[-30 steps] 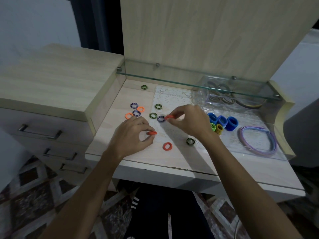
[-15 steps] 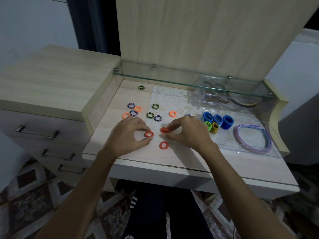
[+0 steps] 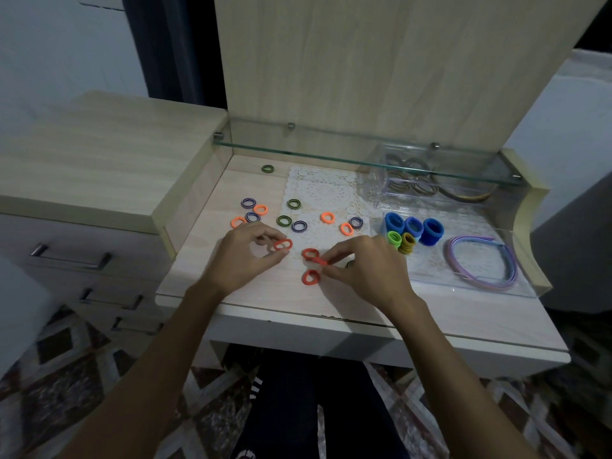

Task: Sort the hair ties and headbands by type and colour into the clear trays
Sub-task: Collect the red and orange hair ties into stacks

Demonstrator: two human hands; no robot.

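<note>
Red-orange ties were the batch in hand, none of them in a tray yet. My left hand pinched one red tie between thumb and forefinger, fingers curled narrow, tie lifted just off the desk. My right hand pinched a second red tie the same way, thumb and forefinger closed on its edge, other fingers curled under. That tie sat between two loose red ones: upper one touching or overlapping it, lower one just below on the desk. Couldn't tell if the upper one was caught in the pinch too.

Risks as I judged them:
- Shades. Paler orange ties lay further back, near the purple-striped ties and green-striped ties. Dim light; red and orange could easily have got mixed in one pile.
- Edge pinch on a soft loop is weak. A snag on the neighbouring tie could have dragged it along or flicked it off the front edge, which was close.
- The lace mat could catch a tie slid across it. Lift, don't drag.
- A dark tie was half hidden under my right hand; easy to miss or knock.
- Tray side was crowded: the near clear tray already held blue ties, a green tie, an olive-yellow tie and the lilac headbands. A careless drop could have landed red on the wrong group. The back tray under the glass shelf was awkward to reach.
</note>
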